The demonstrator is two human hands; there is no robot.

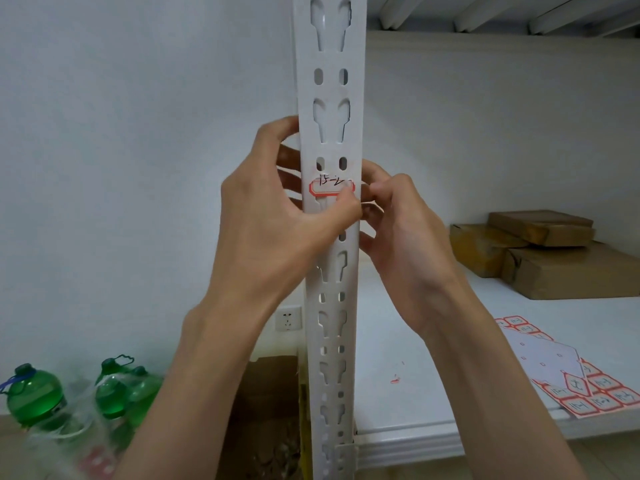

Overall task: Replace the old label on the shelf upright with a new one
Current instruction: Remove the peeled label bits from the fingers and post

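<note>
Pinching the label [331,187] on the upright [330,98], left hand [273,216] thumb meets right hand [401,220] fingertips.

The left hand [277,216] is covering the lower right corner of the label [329,188], and its fingers are disappearing behind the upright [329,306]. The right hand [398,223] is hiding its fingertips behind the upright's right edge. The label sheet [568,379] at the shelf's [415,403] front edge is running off frame. The bottles [34,396] are blurring at the bottom left.
</note>
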